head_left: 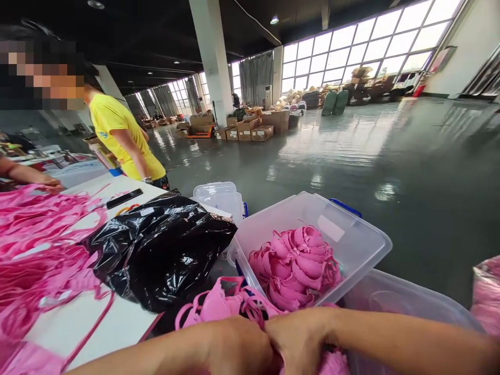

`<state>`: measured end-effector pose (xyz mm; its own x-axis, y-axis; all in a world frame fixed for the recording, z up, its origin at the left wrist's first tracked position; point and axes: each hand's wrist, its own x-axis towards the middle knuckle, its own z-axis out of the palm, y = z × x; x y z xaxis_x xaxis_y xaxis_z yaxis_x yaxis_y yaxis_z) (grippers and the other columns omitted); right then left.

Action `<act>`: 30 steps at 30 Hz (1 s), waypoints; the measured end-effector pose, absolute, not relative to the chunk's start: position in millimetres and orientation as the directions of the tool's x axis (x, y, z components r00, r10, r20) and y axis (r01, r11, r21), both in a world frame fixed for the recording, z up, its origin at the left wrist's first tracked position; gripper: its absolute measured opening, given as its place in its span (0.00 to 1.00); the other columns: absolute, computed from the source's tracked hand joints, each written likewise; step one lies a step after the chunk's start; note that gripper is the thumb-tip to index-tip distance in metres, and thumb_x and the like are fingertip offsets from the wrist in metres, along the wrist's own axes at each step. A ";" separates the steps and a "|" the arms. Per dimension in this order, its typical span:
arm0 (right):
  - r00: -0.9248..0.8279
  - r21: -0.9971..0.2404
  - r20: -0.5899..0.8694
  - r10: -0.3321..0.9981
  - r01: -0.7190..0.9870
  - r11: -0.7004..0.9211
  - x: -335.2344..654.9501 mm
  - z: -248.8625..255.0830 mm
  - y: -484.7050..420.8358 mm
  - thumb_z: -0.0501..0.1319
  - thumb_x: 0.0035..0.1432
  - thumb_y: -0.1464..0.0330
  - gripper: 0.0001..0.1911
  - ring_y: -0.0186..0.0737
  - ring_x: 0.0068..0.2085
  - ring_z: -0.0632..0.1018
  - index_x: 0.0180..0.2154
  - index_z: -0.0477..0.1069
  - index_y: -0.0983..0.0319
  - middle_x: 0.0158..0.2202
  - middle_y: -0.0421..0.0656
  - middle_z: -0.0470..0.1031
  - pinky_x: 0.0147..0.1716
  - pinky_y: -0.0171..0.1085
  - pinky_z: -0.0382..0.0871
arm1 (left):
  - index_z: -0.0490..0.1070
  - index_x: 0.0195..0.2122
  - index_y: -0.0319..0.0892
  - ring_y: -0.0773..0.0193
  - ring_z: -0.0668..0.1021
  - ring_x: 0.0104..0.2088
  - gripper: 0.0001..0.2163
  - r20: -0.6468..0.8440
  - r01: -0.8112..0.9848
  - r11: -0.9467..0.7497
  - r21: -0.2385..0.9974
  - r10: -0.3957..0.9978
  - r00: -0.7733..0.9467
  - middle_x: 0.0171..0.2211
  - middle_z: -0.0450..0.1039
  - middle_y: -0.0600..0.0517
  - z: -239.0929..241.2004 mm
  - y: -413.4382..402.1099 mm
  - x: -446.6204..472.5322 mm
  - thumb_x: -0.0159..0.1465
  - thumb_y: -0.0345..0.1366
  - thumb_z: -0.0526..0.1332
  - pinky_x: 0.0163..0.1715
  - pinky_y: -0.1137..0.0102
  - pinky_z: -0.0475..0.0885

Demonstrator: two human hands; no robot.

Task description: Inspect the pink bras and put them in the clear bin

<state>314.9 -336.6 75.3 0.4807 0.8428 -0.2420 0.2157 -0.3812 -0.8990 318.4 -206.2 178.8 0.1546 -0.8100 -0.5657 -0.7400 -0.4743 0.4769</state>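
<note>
My left hand and my right hand meet at the bottom edge, backs toward the camera, fingers curled down out of sight. They press against a pink garment with thin straps lying in front of them. Just beyond it a clear plastic bin holds a heap of pink moulded cups.
A crumpled black plastic bag lies on the white table, with pink straps piled at the left. A person in a yellow shirt stands at the table's far end. Another clear bin sits at right; cardboard boxes stand far off.
</note>
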 end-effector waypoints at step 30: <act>0.903 -0.263 0.390 -0.178 -0.076 -0.962 407.3 200.3 -563.9 0.54 0.55 0.55 0.21 0.37 0.24 0.70 0.20 0.66 0.63 0.20 0.44 0.70 0.26 0.36 0.58 | 0.75 0.27 0.37 0.64 0.71 0.25 0.09 -0.292 -0.281 -0.645 0.710 -0.634 0.716 0.21 0.70 0.52 61.3 -251.8 396.2 0.54 0.31 0.55 0.27 0.72 0.63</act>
